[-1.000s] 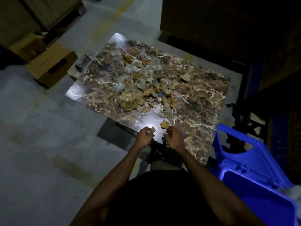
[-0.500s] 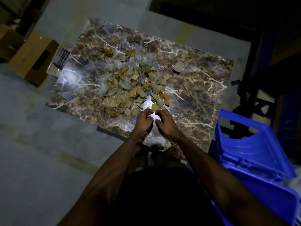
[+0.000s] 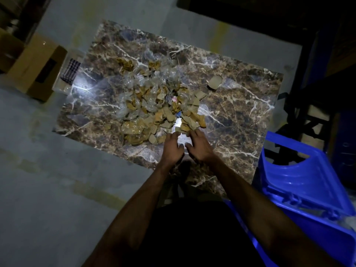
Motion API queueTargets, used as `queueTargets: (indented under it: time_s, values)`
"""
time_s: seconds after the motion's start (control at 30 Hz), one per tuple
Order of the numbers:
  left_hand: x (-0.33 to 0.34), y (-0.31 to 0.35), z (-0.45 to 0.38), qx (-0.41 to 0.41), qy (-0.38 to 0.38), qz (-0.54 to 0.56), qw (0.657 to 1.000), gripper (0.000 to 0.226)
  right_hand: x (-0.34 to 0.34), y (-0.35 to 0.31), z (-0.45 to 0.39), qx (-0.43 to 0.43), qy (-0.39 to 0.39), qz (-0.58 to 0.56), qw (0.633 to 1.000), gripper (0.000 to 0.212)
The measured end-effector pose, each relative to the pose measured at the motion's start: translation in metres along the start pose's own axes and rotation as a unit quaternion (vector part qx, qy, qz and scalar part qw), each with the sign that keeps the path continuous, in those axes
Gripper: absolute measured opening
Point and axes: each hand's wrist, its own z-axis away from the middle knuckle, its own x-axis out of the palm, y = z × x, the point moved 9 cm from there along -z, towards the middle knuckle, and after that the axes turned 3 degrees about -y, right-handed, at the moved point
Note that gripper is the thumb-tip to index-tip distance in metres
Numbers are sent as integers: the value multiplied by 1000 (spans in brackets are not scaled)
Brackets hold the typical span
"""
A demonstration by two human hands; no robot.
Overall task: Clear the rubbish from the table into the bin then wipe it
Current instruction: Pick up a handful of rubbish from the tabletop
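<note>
My left hand (image 3: 172, 146) and right hand (image 3: 198, 144), fingers relaxed and holding nothing, reach the rubbish (image 3: 154, 110) heaped mid-tabletop (image 3: 240, 112); the blue bin (image 3: 308, 189) stands beside its right edge.

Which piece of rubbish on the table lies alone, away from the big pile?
The pale flat scrap toward the far right of the marble table; bare tabletop surrounds it, while the others lie together in the pile.
</note>
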Motion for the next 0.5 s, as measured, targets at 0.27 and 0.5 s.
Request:
queueTargets:
  time_s: [0.27,0.5]
  values:
    - [-31,-1,-17,-36,110,136,984,20,-65,28,-3,118,229,-106,960,30]
    - [-33,6,-30,-72,155,176,969,28,-35,12,-30,48,103,-102,988,46]
